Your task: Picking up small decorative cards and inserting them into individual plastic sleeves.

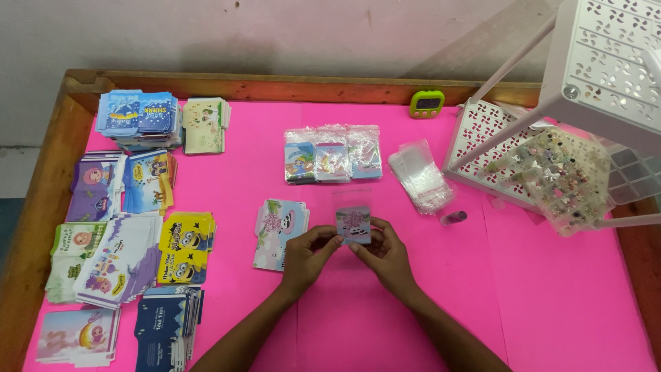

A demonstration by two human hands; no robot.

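Observation:
Both my hands meet at the middle of the pink table (pixel 551 303). My left hand (pixel 308 256) and my right hand (pixel 383 253) together hold a small picture card in a clear plastic sleeve (pixel 353 219), the sleeve's open top sticking up above the card. Just left of my left hand lies a small stack of pastel cards (pixel 277 231). Beyond the held card sit three filled clear packets (pixel 332 154) in a row. A loose pile of empty clear sleeves (pixel 421 176) lies to the right of them.
Many stacks of printed cards (pixel 131 227) cover the left side. A white perforated rack (pixel 551 110) stands at the right with a clear compartment box of small charms (pixel 571 179). A green timer (pixel 427 103) sits at the back edge, a small tube (pixel 454 218) near the sleeves.

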